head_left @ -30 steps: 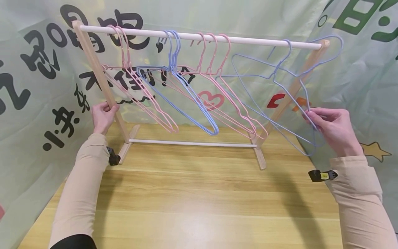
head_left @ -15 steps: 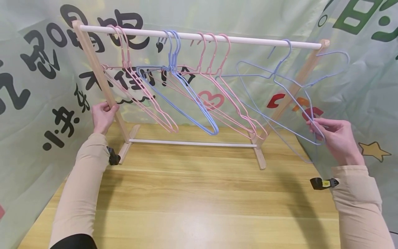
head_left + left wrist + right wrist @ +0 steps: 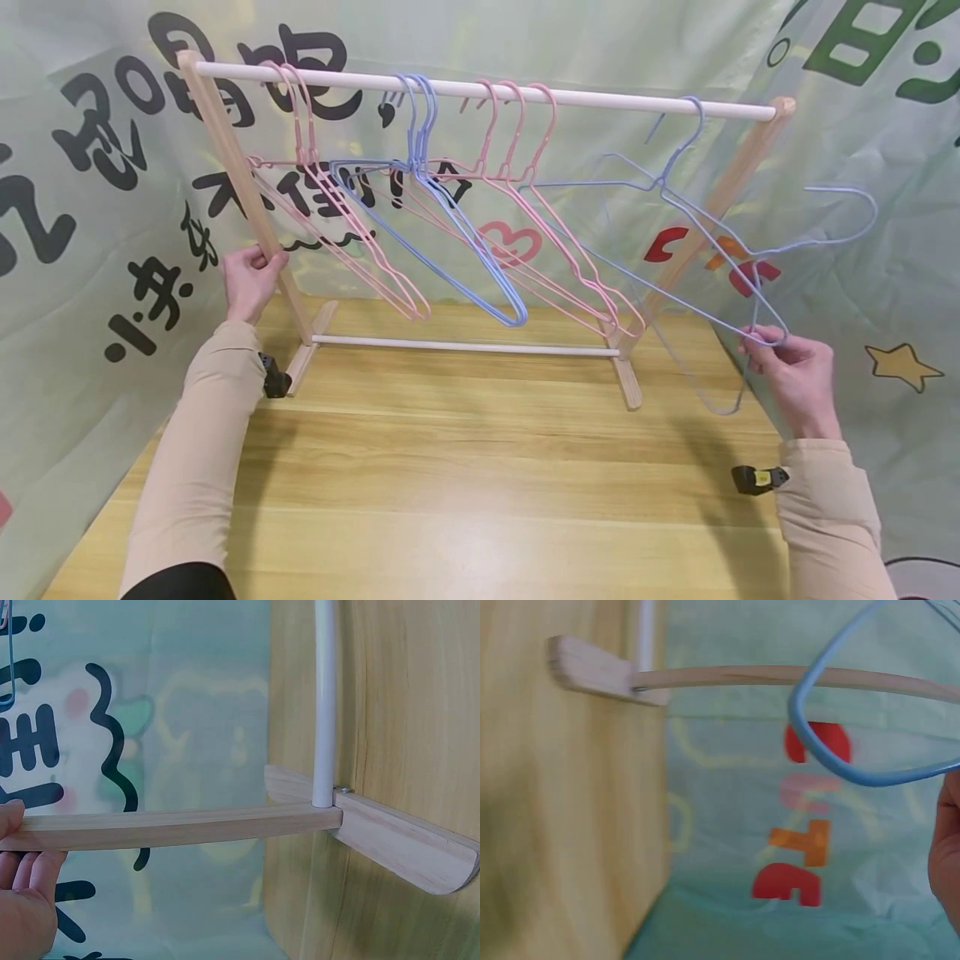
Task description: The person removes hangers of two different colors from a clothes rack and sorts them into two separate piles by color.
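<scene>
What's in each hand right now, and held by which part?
The right hand pinches an unhooked blue hanger by one sloping arm; the left hand grips the left wooden rack post below its midpoint.

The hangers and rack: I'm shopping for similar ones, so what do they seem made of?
Rack posts: apparently bare, light wood with a matt look; grain shows. Rack rails: smooth, white; painted metal or plastic, I can't tell. Hangers: thin, with tight bends and soft sheen, probably plastic-coated wire, though any core is hidden.
</scene>
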The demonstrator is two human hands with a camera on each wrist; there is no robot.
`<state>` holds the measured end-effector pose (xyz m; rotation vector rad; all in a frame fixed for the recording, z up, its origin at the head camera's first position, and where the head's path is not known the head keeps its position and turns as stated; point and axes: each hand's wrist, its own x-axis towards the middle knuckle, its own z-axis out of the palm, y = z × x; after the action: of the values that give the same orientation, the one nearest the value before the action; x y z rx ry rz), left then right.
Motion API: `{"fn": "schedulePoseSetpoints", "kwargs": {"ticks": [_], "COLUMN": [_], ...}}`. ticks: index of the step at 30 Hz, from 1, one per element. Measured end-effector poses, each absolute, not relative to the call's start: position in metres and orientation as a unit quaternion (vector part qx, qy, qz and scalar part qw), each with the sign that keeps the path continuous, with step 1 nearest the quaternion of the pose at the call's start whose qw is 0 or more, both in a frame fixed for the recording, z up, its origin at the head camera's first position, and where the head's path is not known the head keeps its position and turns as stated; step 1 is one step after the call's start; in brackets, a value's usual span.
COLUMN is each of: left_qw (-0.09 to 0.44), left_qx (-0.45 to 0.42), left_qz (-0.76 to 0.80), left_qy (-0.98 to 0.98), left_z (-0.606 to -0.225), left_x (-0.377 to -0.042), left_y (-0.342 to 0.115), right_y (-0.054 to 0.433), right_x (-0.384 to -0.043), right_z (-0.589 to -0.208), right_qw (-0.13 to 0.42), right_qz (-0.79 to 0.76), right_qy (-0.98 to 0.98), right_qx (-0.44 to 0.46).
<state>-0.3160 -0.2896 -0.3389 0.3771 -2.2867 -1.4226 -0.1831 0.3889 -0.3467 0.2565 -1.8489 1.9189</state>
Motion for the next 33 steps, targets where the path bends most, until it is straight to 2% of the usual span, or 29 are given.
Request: {"fn": "schedulePoseSetpoints", "kwargs": {"ticks": [5,18,25,33], "left_qw": [0.214,0.214,0.213,0.219], "left_qx": [0.133,0.128,0.127,0.115], "left_qz": [-0.517,-0.530,-0.528,-0.533], "left_qy": [-0.818,-0.811,-0.812,-0.809], "left_z": [-0.339,-0.339,-0.338,-0.339], "left_x": [-0.316,-0.314,-0.313,-0.315], "left_y": [-0.290,-0.290,-0.289,-0.289], "right_y": [0.381,0.376,0.374,0.378], "right_x": [-0.183,-0.181,-0.181,-0.175], "right_z": [-0.370,-0.407,-0.413,-0.414], "right_qw": [0.295,0.394,0.416,0.423], "right_qz": [0.727,0.743,0.776,0.796], "right_qy": [-0.614,-0.534,-0.462,-0.429], "right_qx": [0.086,0.090,0.108,0.059]}}
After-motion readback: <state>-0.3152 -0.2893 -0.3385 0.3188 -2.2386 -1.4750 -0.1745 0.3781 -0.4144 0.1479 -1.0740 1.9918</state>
